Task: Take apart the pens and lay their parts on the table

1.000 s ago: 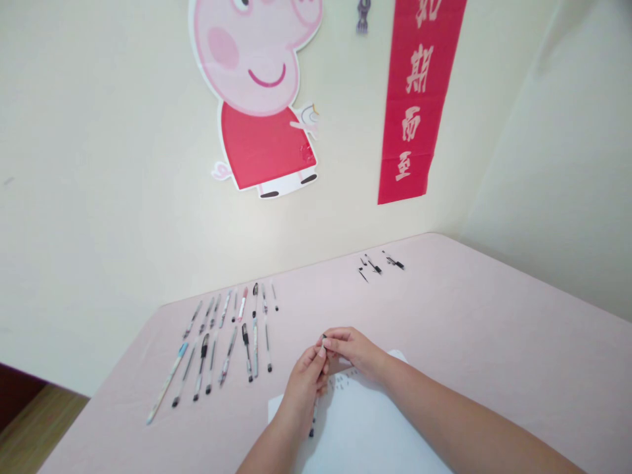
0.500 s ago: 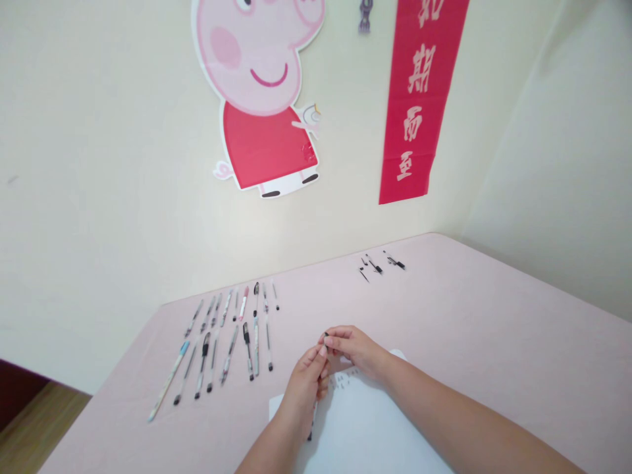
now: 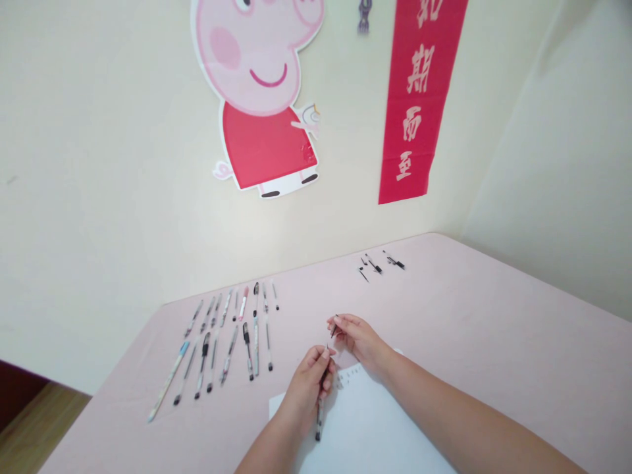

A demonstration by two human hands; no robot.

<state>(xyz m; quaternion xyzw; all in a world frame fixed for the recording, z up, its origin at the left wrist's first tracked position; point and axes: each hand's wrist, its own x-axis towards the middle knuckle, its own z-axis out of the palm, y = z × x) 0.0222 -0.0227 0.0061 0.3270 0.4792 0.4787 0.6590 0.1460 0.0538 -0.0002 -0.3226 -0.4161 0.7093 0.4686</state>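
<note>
Over the sheet of white paper (image 3: 375, 431), my left hand (image 3: 307, 380) is closed around a pen (image 3: 320, 418) with a clear barrel and a dark grip. Its thin point sticks up past my thumb and its black end angles down toward the paper. My right hand (image 3: 363, 342) pinches a small dark pen piece (image 3: 334, 328) just above that point, with a gap between the two. The piece looks like a tip or cap, but it is too small to tell which. Small dark marks are on the paper's far edge beside my left fingers.
Two rows of pens (image 3: 205, 355) lie on the pink tabletop (image 3: 494, 329) to the left. Dark pen parts (image 3: 375, 264) form small groups at the back right. Behind the table is a wall with a pig cutout (image 3: 269, 148) and a red banner (image 3: 412, 112).
My right hand has moved up and away from my left hand, taking the small dark piece off the pen's end. The pen's thin point now shows, and more of its barrel is visible below.
</note>
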